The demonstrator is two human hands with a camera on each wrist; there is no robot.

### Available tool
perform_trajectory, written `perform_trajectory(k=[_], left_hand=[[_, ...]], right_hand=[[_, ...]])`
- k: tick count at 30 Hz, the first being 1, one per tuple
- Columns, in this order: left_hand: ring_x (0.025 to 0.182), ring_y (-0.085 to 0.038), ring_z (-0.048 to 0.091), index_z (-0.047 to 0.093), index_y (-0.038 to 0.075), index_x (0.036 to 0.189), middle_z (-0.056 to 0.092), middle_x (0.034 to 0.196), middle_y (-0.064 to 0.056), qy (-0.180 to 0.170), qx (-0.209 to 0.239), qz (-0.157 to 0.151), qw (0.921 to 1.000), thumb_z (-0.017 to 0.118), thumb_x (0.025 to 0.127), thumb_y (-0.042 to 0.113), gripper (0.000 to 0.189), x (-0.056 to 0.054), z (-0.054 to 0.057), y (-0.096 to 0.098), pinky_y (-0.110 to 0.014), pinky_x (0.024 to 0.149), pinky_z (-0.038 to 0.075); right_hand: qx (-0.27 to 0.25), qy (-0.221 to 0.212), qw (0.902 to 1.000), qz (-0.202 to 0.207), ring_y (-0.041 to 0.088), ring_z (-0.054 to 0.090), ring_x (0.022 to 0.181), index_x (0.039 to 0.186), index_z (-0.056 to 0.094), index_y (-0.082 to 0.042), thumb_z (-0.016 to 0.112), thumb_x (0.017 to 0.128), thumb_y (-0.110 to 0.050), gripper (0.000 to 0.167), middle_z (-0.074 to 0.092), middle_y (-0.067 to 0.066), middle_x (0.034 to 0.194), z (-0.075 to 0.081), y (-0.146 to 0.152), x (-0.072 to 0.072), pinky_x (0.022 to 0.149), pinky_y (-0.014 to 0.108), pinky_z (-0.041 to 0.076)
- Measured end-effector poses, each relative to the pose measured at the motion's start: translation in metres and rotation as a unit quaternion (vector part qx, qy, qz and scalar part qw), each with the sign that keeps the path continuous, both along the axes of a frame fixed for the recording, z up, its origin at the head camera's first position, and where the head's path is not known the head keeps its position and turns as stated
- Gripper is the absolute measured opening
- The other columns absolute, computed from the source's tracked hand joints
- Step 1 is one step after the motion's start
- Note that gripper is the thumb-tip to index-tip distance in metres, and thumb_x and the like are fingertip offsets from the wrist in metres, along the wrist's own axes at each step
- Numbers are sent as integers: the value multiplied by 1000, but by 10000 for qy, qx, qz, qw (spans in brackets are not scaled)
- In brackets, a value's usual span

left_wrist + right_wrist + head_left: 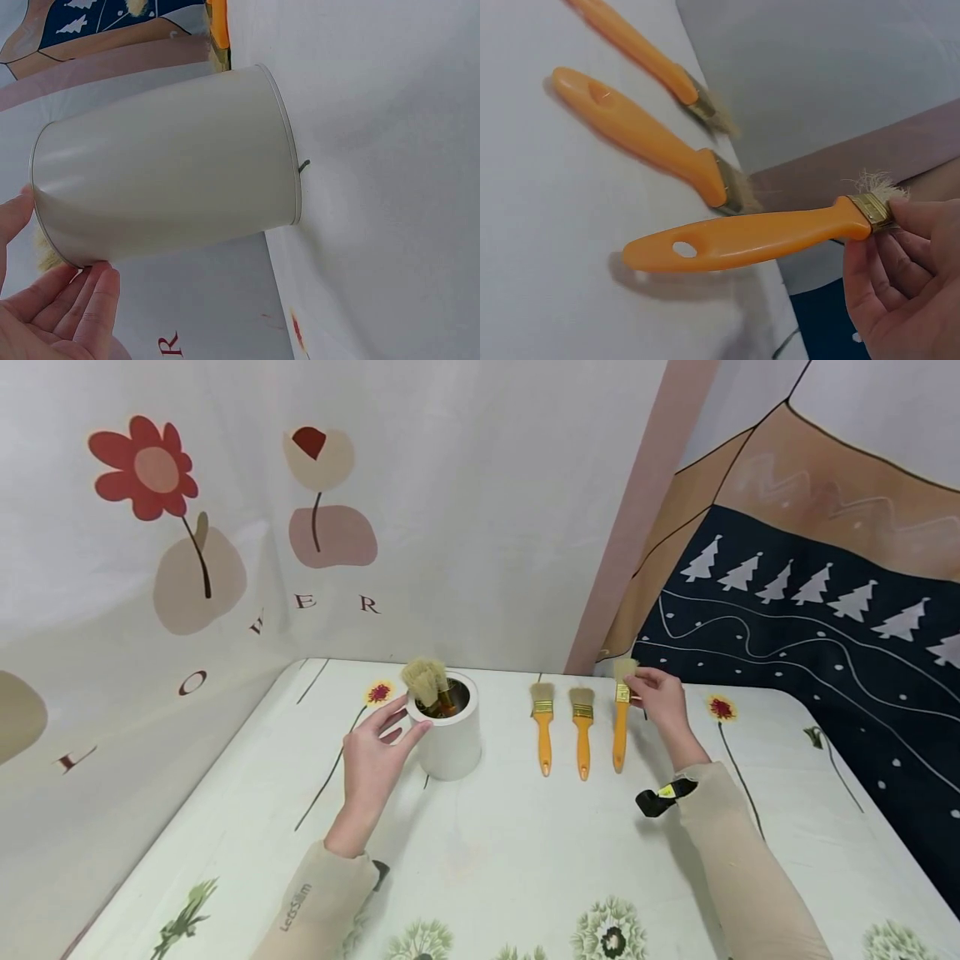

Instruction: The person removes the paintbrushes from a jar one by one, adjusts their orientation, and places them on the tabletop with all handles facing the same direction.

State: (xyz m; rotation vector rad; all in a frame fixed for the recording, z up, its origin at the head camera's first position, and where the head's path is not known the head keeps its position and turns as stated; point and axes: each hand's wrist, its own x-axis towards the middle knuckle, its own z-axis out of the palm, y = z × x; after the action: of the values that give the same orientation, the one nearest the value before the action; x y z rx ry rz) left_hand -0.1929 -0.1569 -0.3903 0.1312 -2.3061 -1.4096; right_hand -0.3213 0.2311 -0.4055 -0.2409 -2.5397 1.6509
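Observation:
A white cylindrical can [453, 747] stands upright with paintbrushes [424, 680] in it, bristles up; their handles are mostly hidden inside. My left hand [375, 764] holds the can by its rim, the thumb on the near side and the fingers on the left. In the left wrist view, thumb and fingertips sit at the can's top edge. My right hand [660, 697] pinches a paintbrush [757, 238] with an orange handle near its bristles and metal band. The handle lifts off the table, its shadow beneath. Left of it lie two similar paintbrushes, one in the middle [582, 735] and one further left [543, 731].
The table has a white cloth [480, 860] with printed flowers. A pale printed curtain [465, 510] hangs behind, and a dark tree-patterned cloth [825, 635] hangs at the right. Both wrists carry small black devices, one visible below the right sleeve [663, 797].

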Motion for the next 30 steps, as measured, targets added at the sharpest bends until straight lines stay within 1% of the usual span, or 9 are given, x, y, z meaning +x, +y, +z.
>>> perform_trajectory(k=[4,5,11,14,17,19,21,26,30], left_hand=[[120,-30,66,66,10,132,66,134,-13,17,24,-14,10000,82,83,32,56,0,1,1,-39,96,60],[120,-29,66,66,10,131,66,134,-13,8,33,-12,10000,82,83,31,56,-1,1,1,-39,96,60],[120,-29,67,66,10,131,66,134,-13,0,55,3,10000,82,83,31,55,-1,0,2,-38,96,60],[118,-28,67,66,10,131,66,133,-13,46,20,25,10000,82,83,30,54,-1,0,2,-36,95,60],[117,-28,68,66,10,130,67,132,-12,95,-23,33,9999,82,83,28,53,-1,0,2,-35,94,60],[117,-28,68,66,10,130,67,132,-12,109,-28,18,9999,82,83,28,53,-1,0,2,-36,94,60],[117,-28,68,66,10,130,67,132,-13,109,-28,16,9999,82,83,28,53,-1,0,2,-37,94,60],[118,-28,68,66,10,130,67,133,-12,39,-27,54,10000,83,82,27,54,0,-1,2,-35,94,60],[118,-28,68,66,10,130,67,132,-13,-19,-67,64,10000,83,82,27,54,1,1,1,-35,94,60]], right_hand=[[-65,-249,9996,106,-8,55,76,139,52,4,54,104,-22,44,60,24,132,-12,1,-5,71,8,57],[-95,-335,9993,102,-9,54,74,140,51,4,54,103,-21,45,60,24,134,-15,2,-6,69,7,56],[-258,-800,9964,144,-10,54,72,146,44,3,57,101,-17,50,56,24,139,-24,3,-8,66,8,54],[-227,-965,9949,165,-7,54,76,146,44,3,59,99,-14,52,55,23,140,-28,4,-10,66,6,52],[-71,-1120,9936,95,0,57,84,145,46,1,60,98,-17,52,56,22,141,-32,5,-11,66,5,51],[34,-1115,9938,53,4,59,89,144,47,2,61,98,-18,52,57,22,141,-35,5,-10,67,6,51],[174,-1060,9942,-11,6,61,90,142,50,1,62,98,-19,50,60,22,137,-39,5,-10,66,5,51],[682,-701,9952,-51,4,59,76,131,60,3,67,95,-19,42,66,21,121,-44,2,-7,62,7,50],[1103,-629,9919,-63,8,58,74,124,64,4,68,94,-19,37,67,18,110,-41,-3,-4,59,10,47]])
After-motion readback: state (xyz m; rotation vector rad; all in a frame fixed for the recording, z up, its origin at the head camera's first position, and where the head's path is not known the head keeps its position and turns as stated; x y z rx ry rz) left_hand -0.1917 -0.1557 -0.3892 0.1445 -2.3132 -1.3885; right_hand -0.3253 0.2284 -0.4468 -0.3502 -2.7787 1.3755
